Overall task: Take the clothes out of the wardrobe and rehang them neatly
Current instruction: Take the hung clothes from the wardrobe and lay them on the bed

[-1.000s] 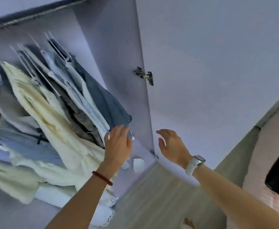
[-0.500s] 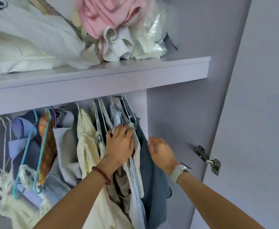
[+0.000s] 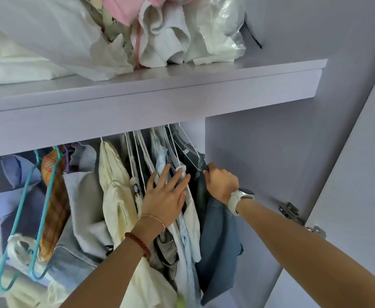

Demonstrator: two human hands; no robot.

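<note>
Clothes hang crowded on hangers inside a lilac wardrobe. My left hand [image 3: 165, 196] lies flat with straight fingers against the white and pale blue shirts [image 3: 185, 236], pressing them leftward. My right hand [image 3: 221, 182] curls its fingers round the top edge of the dark blue denim garment [image 3: 217, 245], the rightmost piece on the rail. A cream shirt [image 3: 115, 196] hangs just left of my left hand. Further left are a grey knit [image 3: 82, 196], a plaid piece on a teal hanger [image 3: 28, 218] and a blue shirt [image 3: 11, 196].
Above the rail a lilac shelf [image 3: 182, 90] carries piled white, pink and plastic-wrapped fabrics [image 3: 160, 30]. The wardrobe's side wall [image 3: 260, 163] stands right of the denim. The open door [image 3: 360, 174] with its metal hinge [image 3: 291, 211] is at far right.
The view rose from the wardrobe's lower part to the rail and shelf. My right hand moved in from beside the door and took hold of the denim; my left hand slid up the shirts.
</note>
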